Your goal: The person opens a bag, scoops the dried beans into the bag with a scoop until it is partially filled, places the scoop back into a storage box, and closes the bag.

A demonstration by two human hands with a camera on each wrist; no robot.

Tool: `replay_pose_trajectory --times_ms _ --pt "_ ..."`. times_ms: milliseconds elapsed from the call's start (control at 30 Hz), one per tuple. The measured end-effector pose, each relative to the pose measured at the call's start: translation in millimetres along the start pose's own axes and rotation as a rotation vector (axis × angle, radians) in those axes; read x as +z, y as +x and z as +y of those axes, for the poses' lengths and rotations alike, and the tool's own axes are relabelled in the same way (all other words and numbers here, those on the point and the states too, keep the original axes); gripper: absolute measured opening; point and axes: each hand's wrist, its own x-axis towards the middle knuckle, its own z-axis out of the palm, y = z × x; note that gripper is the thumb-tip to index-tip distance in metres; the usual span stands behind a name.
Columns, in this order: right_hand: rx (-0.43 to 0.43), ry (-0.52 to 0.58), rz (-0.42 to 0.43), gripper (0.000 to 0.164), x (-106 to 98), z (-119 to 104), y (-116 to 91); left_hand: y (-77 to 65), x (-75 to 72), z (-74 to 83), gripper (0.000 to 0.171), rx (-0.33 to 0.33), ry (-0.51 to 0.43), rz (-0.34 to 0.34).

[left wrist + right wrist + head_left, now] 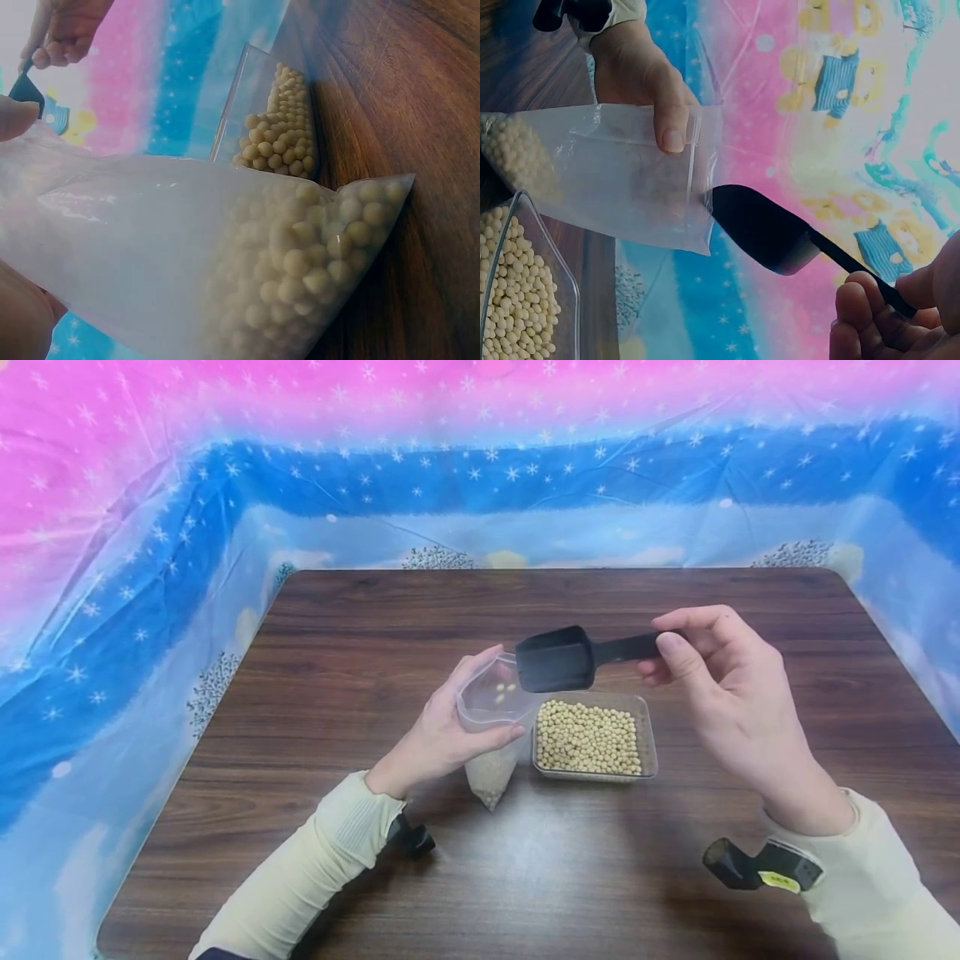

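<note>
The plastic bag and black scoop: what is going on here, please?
A person's left grip holds the plastic bag open; beans fill its lower part. The right grip holds the black scoop, its end at the bag's mouth. No beans show in the scoop. Beside the bag, a clear box of beans stands on the table.

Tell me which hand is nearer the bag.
Left. The left hand grips the bag near its mouth; the right hand is off to the right, not touching it, holding the scoop at the mouth.

Pale cream sleeves (pixel 300 864), ribbed cuff (pixel 365 817), black wrist cameras (pixel 732 865), yellow label (pixel 779 882)
</note>
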Motion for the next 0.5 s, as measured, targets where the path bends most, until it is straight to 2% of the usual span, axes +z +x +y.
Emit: replay_pose_trajectory --times_ms 133,267,400,500 --pt "-0.051 0.016 0.032 0.019 -1.7 -2.4 -0.6 -0.3 -0.9 0.7 0.083 -0.027 -0.01 -0.006" --pt "-0.057 0.008 0.104 0.019 -7.5 -5.9 -0.5 -0.5 -1.0 0.9 0.084 -0.018 -0.002 -0.001" --pt "-0.018 -0.117 0.189 0.019 -17.5 -6.5 -1.9 -0.1 -0.5 0.1 0.083 -0.012 -0.027 -0.004" --pt "0.038 -0.262 0.186 0.019 -24.9 -2.8 -4.9 0.4 -0.2 -0.5 0.084 -0.005 -0.048 -0.008"
